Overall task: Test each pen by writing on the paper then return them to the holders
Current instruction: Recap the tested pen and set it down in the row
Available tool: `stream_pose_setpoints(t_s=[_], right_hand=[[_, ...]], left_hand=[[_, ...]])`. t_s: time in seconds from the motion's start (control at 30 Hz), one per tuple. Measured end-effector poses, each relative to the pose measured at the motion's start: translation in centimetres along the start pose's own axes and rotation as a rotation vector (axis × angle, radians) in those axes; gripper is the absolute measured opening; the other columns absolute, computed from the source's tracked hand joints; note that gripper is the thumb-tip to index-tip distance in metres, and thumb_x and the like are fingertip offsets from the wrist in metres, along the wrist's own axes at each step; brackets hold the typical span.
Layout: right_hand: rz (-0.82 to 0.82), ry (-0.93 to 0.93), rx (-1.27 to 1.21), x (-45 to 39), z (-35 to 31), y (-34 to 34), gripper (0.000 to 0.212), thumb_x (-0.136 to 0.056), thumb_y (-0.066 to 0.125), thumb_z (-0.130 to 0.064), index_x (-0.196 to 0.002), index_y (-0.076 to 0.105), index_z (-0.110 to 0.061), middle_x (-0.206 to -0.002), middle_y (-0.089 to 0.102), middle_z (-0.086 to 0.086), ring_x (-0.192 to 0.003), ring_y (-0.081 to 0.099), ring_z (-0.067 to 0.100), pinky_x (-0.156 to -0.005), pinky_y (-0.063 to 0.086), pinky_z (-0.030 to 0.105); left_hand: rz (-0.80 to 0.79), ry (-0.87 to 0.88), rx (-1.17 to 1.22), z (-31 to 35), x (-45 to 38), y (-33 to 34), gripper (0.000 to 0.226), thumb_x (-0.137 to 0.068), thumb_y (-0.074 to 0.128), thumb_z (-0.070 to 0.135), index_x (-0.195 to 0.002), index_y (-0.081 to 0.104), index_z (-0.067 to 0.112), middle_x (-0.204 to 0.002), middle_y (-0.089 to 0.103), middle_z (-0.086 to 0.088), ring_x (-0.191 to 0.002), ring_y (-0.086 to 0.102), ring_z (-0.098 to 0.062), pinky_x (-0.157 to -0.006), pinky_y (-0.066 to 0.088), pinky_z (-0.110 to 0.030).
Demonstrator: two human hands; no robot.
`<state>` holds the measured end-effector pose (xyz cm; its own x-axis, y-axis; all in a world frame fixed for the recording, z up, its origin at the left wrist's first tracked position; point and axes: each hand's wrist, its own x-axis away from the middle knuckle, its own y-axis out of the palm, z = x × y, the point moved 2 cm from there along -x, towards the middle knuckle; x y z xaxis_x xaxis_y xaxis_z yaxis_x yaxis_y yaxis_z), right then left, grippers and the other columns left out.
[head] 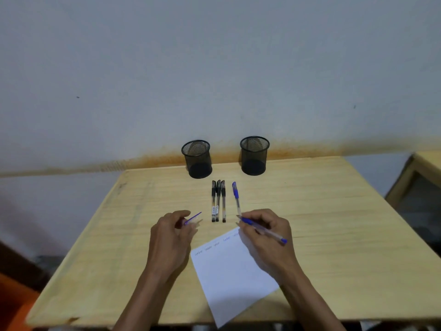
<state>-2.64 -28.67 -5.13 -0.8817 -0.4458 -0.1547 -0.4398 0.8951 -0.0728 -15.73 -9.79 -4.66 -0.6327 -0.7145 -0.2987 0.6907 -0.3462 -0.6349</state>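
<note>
**A:** Why is the right hand (265, 231) sitting at the top corner of the paper (229, 273)?

**B:** It grips a blue pen (261, 229) in a writing pinch, fingers closed around the barrel, tip pointing toward the far right end of the row of small scribbles along the paper's top edge. My guess is that this pen is the one being tested, and its mark falls next in that row.

**A:** And the left hand (171, 231)?

**B:** It is curled around a clear pen cap (192, 219) with a blue clip, pinched at the fingertips. Holding the cap off to the side keeps it ready to snap back on after the test, I'd say.

**A:** Where are the other pens?

**B:** Three black pens (218, 200) lie side by side on the table (334, 223), touching or nearly so, just beyond the paper. A second blue pen (236, 197) lies capped just right of them, apart from the group. Sorting by colour seems the point, but I can't tell which have been tested.

**A:** And the holders?

**B:** Two black mesh cups stand upright at the back edge by the wall, the left holder (197, 159) and the right holder (254, 156), well apart. Both look empty, so returning the pens is not yet done.
</note>
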Motion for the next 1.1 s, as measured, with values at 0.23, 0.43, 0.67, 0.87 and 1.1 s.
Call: stream_pose_setpoints(t_s=[0.23, 0.43, 0.67, 0.87, 1.1], right_hand=[[-0.083, 0.033, -0.177, 1.8, -4.3, 0.8, 0.015, -0.080, 0.082, -0.007, -0.092, 0.078, -0.016, -0.087, 0.080, -0.002, -0.084, 0.076, 0.013, -0.075, 0.063, 0.029], [-0.085, -0.057, -0.032, 2.8, -5.4, 1.5, 0.009, -0.087, 0.070, -0.032, -0.094, 0.074, -0.028, -0.091, 0.077, -0.015, -0.089, 0.072, 0.006, -0.070, 0.061, 0.028], [-0.106, -0.094, 0.023, 3.0, -6.1, 1.7, 0.023, -0.078, 0.067, -0.046, -0.088, 0.075, -0.027, -0.087, 0.075, -0.016, -0.091, 0.069, 0.007, -0.067, 0.061, 0.041], [-0.192, -0.109, 0.038, 2.6, -6.4, 1.6, 0.023, -0.076, 0.071, -0.043, -0.088, 0.077, -0.024, -0.085, 0.076, -0.013, -0.086, 0.069, 0.006, -0.066, 0.057, 0.026], [-0.109, -0.154, -0.003, 2.5, -7.0, 0.4, 0.022, -0.078, 0.069, -0.046, -0.083, 0.076, -0.025, -0.080, 0.074, -0.005, -0.077, 0.066, 0.014, -0.056, 0.052, 0.027]], left_hand=[[-0.054, -0.062, 0.347, 2.6, 1.8, -1.6, 0.016, -0.084, 0.075, 0.012, -0.090, 0.076, 0.027, -0.087, 0.072, 0.009, -0.083, 0.063, -0.004, -0.081, 0.042, -0.016], [-0.112, -0.107, 0.501, 3.7, 3.0, -2.3, 0.012, -0.082, 0.077, 0.016, -0.090, 0.077, 0.025, -0.090, 0.073, 0.012, -0.075, 0.061, 0.001, -0.086, 0.047, -0.037], [-0.134, -0.066, 0.504, 4.4, 3.5, -2.5, 0.010, -0.083, 0.075, 0.015, -0.090, 0.077, 0.023, -0.083, 0.068, 0.018, -0.075, 0.056, 0.005, -0.077, 0.041, -0.031], [-0.181, 0.000, 0.453, 4.5, 3.6, -2.7, 0.014, -0.084, 0.074, 0.013, -0.094, 0.077, 0.023, -0.087, 0.070, 0.011, -0.084, 0.063, -0.004, -0.074, 0.043, -0.009], [-0.158, -0.005, 0.494, 4.7, 3.5, -2.7, 0.014, -0.085, 0.074, 0.012, -0.093, 0.077, 0.024, -0.089, 0.071, 0.004, -0.089, 0.065, -0.009, -0.078, 0.046, -0.012]])
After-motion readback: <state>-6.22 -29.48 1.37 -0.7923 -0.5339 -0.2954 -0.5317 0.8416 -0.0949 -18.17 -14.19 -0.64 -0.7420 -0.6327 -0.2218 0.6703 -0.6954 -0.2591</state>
